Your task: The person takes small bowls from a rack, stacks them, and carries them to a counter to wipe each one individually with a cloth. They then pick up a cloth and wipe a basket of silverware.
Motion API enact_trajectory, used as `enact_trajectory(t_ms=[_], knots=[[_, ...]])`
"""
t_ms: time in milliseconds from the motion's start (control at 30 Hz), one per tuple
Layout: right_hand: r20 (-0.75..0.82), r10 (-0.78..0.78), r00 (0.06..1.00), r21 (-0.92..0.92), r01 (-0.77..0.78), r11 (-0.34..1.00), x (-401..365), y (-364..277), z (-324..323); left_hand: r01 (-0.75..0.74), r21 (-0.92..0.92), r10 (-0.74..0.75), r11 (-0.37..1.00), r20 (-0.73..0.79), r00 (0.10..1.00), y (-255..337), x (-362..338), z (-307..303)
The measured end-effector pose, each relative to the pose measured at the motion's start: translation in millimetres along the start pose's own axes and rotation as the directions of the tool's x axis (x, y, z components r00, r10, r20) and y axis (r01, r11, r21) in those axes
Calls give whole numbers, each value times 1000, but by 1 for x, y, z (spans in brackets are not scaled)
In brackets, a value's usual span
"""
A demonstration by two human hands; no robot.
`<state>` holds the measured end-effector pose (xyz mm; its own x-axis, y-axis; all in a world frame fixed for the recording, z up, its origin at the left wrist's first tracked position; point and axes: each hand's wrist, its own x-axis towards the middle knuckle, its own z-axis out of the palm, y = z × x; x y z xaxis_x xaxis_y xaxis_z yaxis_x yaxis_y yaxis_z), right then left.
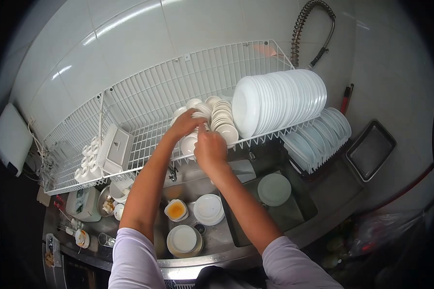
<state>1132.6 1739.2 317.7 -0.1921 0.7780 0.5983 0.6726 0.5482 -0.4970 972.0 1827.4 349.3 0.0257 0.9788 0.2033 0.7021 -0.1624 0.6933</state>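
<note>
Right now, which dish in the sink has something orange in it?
The small white bowl, left of one white stack and behind the other; only it shows orange inside.

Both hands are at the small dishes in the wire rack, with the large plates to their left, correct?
Not left: the head view shows the large plates to their right. The left hand and right hand are at the small dishes.

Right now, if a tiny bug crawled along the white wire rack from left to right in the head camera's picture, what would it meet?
White cups → a white boxy container → stacks of small white dishes → a long row of big white plates.
</note>
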Motion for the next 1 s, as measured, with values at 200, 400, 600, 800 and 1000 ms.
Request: enact_trajectory(t_ms=[200,400,600,800,1000], knots=[[-225,-51,973,53,65,996,-9,3,8,62,46,-52,997,-181,982,-25,-17,-3],[34,-33,999,5,33,999,10,-3,-2,84,-88,-107,993,-303,947,-27,-22,6],[-343,-135,930,91,176,980,36,-34,3,-22,-969,-135,247,-57,989,-35,1,1],[-443,-263,857,69,325,943,28,-88,12,-20,-938,71,-346,-47,996,-10,-56,-37],[-405,-241,882,262,365,893,-14,-112,11,-96,-942,-141,-321,-52,989,23,-142,-61]])
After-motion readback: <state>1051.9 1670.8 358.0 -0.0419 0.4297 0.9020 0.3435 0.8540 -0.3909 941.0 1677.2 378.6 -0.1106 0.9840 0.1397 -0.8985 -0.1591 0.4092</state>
